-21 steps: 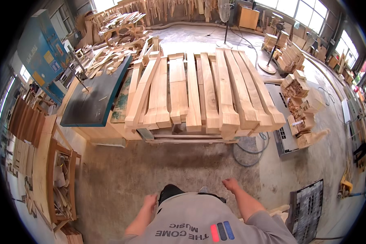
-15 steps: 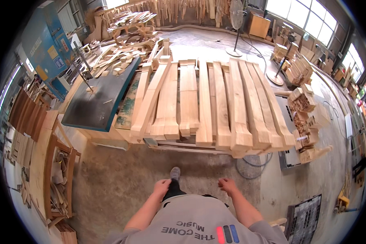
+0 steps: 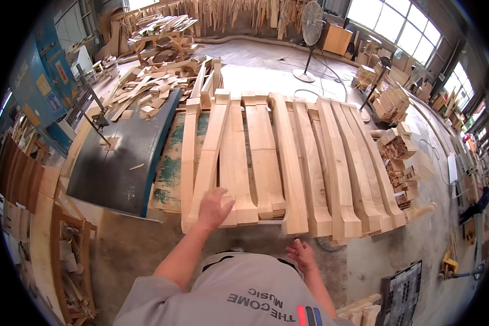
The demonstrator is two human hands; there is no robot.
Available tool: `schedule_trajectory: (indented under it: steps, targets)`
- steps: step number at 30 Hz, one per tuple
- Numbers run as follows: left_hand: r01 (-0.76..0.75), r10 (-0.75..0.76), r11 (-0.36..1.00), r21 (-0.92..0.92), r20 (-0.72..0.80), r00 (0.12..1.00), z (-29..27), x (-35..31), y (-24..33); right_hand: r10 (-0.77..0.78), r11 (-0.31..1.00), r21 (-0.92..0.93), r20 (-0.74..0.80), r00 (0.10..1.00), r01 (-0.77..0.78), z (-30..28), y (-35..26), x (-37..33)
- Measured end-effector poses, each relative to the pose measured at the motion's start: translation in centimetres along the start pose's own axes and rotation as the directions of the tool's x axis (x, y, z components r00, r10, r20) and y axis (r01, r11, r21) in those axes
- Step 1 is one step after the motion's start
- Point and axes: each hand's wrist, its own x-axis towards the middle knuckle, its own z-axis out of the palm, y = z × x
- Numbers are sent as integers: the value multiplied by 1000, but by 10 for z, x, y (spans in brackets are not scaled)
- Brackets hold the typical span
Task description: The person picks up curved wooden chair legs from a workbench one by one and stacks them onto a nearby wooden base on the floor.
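Note:
A row of pale, curved wooden legs (image 3: 263, 157) with thick squared ends lies side by side in front of me, their near ends toward my body. My left hand (image 3: 214, 208) is stretched forward over the near end of a leg on the left, fingers apart; it looks to be resting on the wood. Lower and to the right, my right hand (image 3: 300, 254) hangs by my waist, just short of the row. Its fingers are curled in, with a small dark spot at the fingertips that is too small to name.
Left of the legs is a dark machine table (image 3: 117, 157) with a blue edge and a blue machine body (image 3: 41, 81). Offcuts (image 3: 146, 89) are heaped behind it. A wooden rack (image 3: 73, 261) stands at lower left, stacked blocks (image 3: 399, 146) at right, and a standing fan (image 3: 311, 32) farther back.
My body has come closer to the row of legs. My left hand has reached forward from beside my waist onto the wood; my right hand stays low with its fingers curled.

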Motion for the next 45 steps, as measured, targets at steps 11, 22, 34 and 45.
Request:
schedule_trajectory:
  steps: [11, 22, 34, 45]
  targets:
    - [524, -488, 849, -61, 286, 824, -51, 4, -43, 85, 980, -190, 119, 989, -61, 19, -3, 18]
    - [444, -404, 895, -31, 362, 840, -24, 2, -58, 37, 960, -280, 234, 972, 31, 14, 20, 7]
    - [632, -644, 765, -129, -189, 741, 22, -83, -34, 132, 970, -213, 78, 988, -112, -36, 80, -12]
    - [412, -701, -329, -850, 512, 497, 41, -100, -21, 253, 961, -110, -15, 967, -254, -91, 152, -3]
